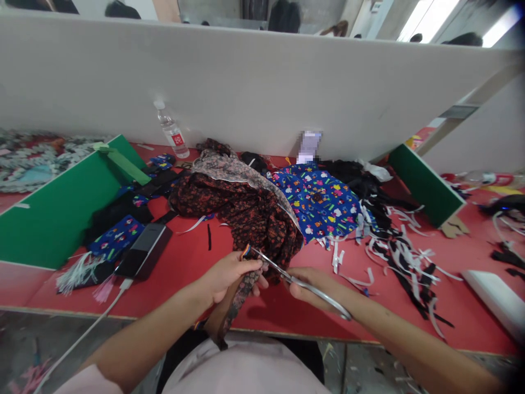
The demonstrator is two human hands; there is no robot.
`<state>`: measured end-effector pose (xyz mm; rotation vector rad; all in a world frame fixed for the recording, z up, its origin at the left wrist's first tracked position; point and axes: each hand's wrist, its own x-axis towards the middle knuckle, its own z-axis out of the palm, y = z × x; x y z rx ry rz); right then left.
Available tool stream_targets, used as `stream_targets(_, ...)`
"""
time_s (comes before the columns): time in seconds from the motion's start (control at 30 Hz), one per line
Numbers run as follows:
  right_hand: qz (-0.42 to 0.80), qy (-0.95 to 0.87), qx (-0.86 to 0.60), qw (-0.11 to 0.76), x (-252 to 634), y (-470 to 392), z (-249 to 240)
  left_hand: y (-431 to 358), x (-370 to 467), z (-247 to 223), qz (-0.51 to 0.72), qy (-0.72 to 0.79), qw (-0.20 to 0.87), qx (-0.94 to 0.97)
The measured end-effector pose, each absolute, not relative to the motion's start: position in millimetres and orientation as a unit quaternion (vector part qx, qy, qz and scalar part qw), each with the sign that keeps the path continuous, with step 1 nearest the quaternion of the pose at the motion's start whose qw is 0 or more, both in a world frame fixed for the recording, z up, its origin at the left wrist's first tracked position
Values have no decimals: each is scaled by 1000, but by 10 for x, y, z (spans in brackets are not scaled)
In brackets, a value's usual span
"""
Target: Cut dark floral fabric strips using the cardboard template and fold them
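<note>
My left hand (233,273) pinches the edge of a dark floral fabric (254,210), near a small rainbow-striped ribbon (246,251). A narrow strip (238,306) of floral and brown cloth hangs below that hand toward my lap. In my right hand (309,287) is a pair of metal scissors (303,284), with the blades pointing left at the cloth by my left fingertips. Whether the blades touch the cloth I cannot tell. The rest of the floral fabric lies bunched on the red table (197,257), partly over a blue printed fabric (324,202).
A power bank (143,251) with a white cable lies at left, by a green divider (69,219). A water bottle (172,131) and a phone (309,146) stand against the grey partition (246,82). White and black scraps (410,262) cover the right side, near another green divider (426,186).
</note>
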<state>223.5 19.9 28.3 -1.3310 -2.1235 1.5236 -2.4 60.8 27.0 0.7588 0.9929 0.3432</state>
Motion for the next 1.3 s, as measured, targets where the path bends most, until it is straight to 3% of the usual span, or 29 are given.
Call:
stream_targets(0.87, 513, -689, -488, 156, 2232, 120, 51, 615, -65, 243, 156, 440, 815, 343)
stream_targets(1.3, 555, -681, -465, 111, 2288, 150, 218, 607, -66, 295, 136, 458, 803, 356)
